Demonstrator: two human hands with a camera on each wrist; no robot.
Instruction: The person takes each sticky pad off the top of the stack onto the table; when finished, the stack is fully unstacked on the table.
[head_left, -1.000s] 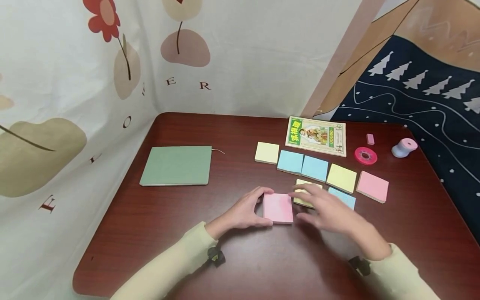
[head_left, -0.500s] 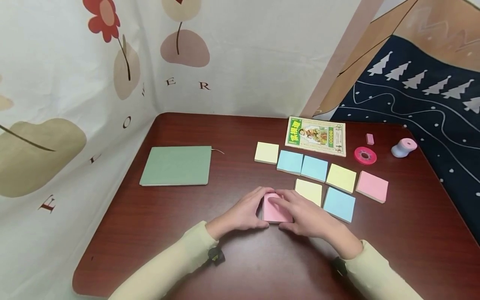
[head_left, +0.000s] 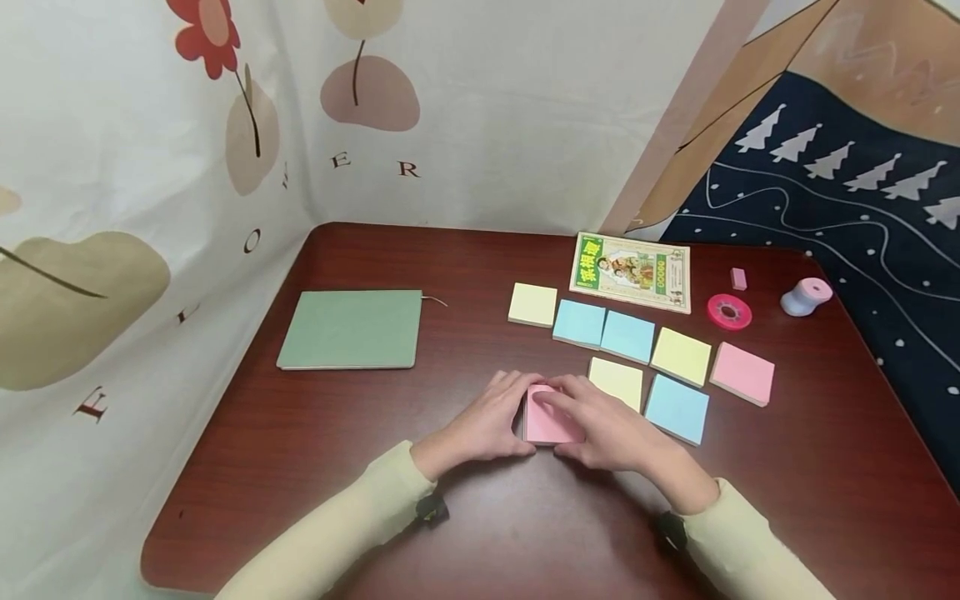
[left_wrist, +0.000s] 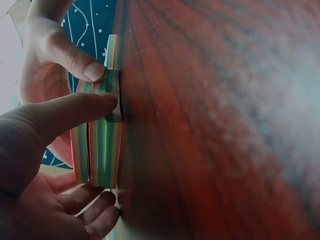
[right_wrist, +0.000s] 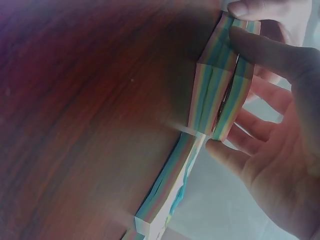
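Observation:
A stack of sticky note pads [head_left: 551,425], pink on top, lies near the middle of the table. In the left wrist view the stack [left_wrist: 106,155] shows striped multicoloured edges and a gap between pads. My left hand [head_left: 487,421] grips its left side, thumb at the near edge and fingers at the far edge. From the right, my right hand [head_left: 611,425] holds it too, thumb at the near edge, fingers reaching over the top and far edge. In the right wrist view the right thumb [right_wrist: 270,52] lies along the striped side.
Close to the right hand are a yellow pad [head_left: 618,383] and a blue pad [head_left: 677,410]. Behind them lie several more pads, a booklet [head_left: 630,272], a pink ring-shaped roll [head_left: 729,312], an eraser-like block [head_left: 738,279] and a spool-shaped item [head_left: 806,297]. A green notebook [head_left: 348,329] lies left.
My right hand has come left from beside the yellow pad onto the pink-topped stack, uncovering the yellow and blue pads. The left hand has stayed on the stack.

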